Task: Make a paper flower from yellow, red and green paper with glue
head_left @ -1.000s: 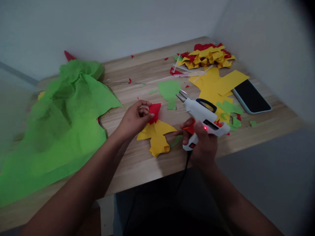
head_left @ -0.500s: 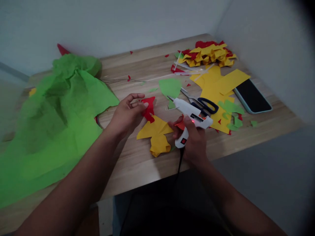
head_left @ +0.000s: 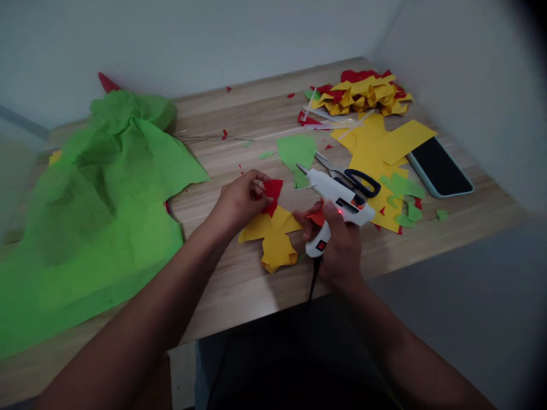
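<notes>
Between the fingertips of my left hand (head_left: 245,196) is a small red paper piece (head_left: 272,193), pinched by its left side. My right hand (head_left: 342,245) is closed around the handle of a white glue gun (head_left: 337,196), with fingers at its orange trigger (head_left: 316,214). The gun's nozzle points up and left, apart from the red paper, and a small red light glows on its body. Just below the red paper, a folded yellow paper shape (head_left: 278,245) lies on the wooden table (head_left: 239,290). Scissors (head_left: 354,179) with dark blue handles lie behind the glue gun.
Green crepe paper (head_left: 106,210) spreads over the left side. A green paper cutout (head_left: 296,151) lies mid-table. At the back right are crumpled yellow and red paper pieces (head_left: 363,94), with yellow sheets (head_left: 374,154) in front and a phone (head_left: 442,168) beside them. A cord (head_left: 315,279) hangs from the gun.
My left hand has moved right with the red paper, which is now turned differently in the fingers. The glue gun in my right hand has stayed nearly in place.
</notes>
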The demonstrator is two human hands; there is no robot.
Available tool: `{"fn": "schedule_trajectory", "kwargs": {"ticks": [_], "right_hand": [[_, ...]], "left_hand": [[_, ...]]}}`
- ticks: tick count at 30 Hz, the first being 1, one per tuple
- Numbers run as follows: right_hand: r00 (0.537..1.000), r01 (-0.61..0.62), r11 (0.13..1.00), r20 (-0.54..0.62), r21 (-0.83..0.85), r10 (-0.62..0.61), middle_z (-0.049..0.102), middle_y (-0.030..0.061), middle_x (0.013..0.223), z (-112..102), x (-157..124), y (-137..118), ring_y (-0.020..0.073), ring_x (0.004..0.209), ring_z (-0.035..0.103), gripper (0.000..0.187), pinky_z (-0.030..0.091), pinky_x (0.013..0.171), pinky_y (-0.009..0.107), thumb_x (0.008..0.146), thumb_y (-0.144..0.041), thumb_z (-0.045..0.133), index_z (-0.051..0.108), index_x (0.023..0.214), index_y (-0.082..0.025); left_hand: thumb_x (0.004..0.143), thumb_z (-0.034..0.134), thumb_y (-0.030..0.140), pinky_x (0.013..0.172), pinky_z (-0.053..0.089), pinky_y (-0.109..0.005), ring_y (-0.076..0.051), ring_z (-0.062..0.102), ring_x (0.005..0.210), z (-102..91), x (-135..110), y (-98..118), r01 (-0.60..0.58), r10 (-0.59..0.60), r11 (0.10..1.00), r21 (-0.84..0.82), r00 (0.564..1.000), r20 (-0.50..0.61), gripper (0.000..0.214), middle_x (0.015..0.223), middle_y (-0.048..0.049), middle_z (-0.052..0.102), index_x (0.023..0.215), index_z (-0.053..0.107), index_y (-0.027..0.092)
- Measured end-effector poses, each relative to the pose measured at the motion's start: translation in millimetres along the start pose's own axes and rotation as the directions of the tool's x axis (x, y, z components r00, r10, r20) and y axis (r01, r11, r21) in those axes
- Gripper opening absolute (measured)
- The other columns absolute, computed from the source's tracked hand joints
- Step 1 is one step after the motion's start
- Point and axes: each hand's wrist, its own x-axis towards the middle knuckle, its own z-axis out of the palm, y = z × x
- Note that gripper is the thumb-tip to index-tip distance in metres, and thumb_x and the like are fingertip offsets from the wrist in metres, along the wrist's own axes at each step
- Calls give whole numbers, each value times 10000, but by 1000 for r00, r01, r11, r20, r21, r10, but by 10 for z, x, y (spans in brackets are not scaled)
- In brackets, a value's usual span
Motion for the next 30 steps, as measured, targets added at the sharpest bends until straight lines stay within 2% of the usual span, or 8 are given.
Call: {"fn": "schedule_trajectory", "kwargs": {"ticks": [3,7,11,13,15,18,22,30], "right_hand": [[1000,-7,1000,-4,-9,7,603,-51,501,0,1,2,100,408,538,282,412,411,218,870,-476,649,661,777,-210],[1000,-2,1000,-5,6,2,632,-42,548,7,5,-5,97,405,536,271,427,405,225,858,-463,666,656,783,-203],[1000,-13,1000,-5,22,13,631,-43,545,8,0,-16,97,415,539,255,443,417,225,854,-449,678,663,779,-205],[1000,-12,1000,-2,28,12,625,-45,537,7,-3,-17,98,410,535,252,441,413,224,853,-448,680,666,774,-210],[1000,-6,1000,4,28,6,619,-47,530,7,-4,-15,100,405,533,256,439,407,226,858,-452,674,666,769,-212],[1000,8,999,17,31,-9,616,-50,529,3,-4,-7,100,408,529,244,434,410,227,878,-438,653,671,778,-216],[1000,10,1000,24,8,-10,614,-47,524,-9,-2,13,103,429,549,251,462,453,235,896,-441,637,672,796,-213],[1000,-1,1000,9,-26,1,598,-45,507,-19,-6,21,100,413,527,281,427,417,225,882,-476,642,672,805,-208]], "left_hand": [[685,761,231,618,416,-252,-145,573,677,11,10,-35,-58,58,990,127,998,3,430,794,18,639,1094,629,238],[699,777,295,674,433,-273,-162,574,761,5,-10,-27,-108,128,961,255,990,-63,489,953,-14,648,1161,628,241],[860,608,289,777,472,-318,-189,607,850,-95,-131,31,-180,229,939,293,963,-140,222,1054,-51,673,1065,667,226],[899,548,245,855,471,-351,-217,622,937,-146,-237,50,-283,326,886,367,944,-58,189,1060,-59,699,1027,684,226],[919,518,211,909,452,-389,-244,616,1018,-163,-354,46,-399,406,790,466,909,90,232,1120,-66,709,1068,696,225],[932,509,192,893,444,-440,-286,590,1076,-121,-500,12,-462,416,652,601,881,226,312,1254,-79,679,1186,687,222],[910,523,162,870,448,-466,-323,559,1136,-55,-584,-42,-442,404,583,681,886,230,382,1324,-124,628,1261,666,215],[954,487,194,897,453,-441,-284,571,1140,-62,-620,-155,-434,433,638,636,885,170,420,1285,-103,667,1361,589,201]]}}
